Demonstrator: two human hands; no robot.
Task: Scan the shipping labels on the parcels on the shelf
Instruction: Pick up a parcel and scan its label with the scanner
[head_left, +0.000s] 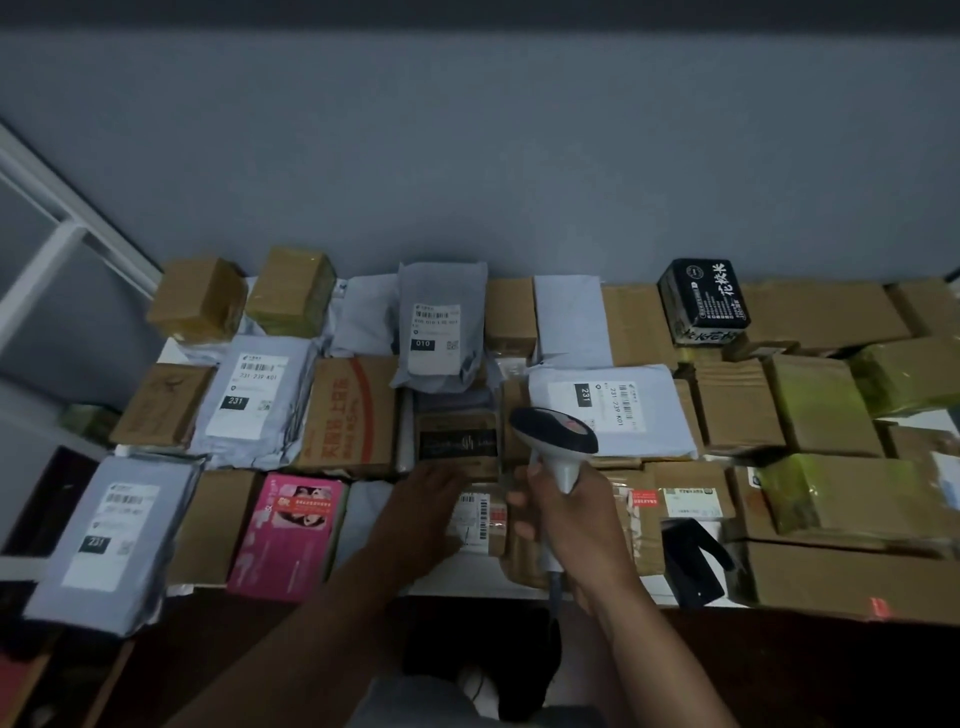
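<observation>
Many parcels cover a white shelf (467, 577). My right hand (563, 512) grips the handle of a white and dark barcode scanner (558, 436), its head raised over the middle of the shelf. My left hand (421, 512) lies flat, fingers straight, on a small cardboard parcel (480, 519) at the front, just left of its barcode label. Behind it sits a brown box with a black band (457, 441). Grey mailer bags with white labels lie at the front left (111, 540), middle left (249, 400), back centre (439, 325) and right of centre (613, 410).
A pink box (291, 535) lies at the front, left of my left hand. A black packet (704, 301) stands at the back right. Brown and green-taped cartons fill the right side (831, 410). A black scanner stand (693, 561) sits at the front right. A grey wall rises behind.
</observation>
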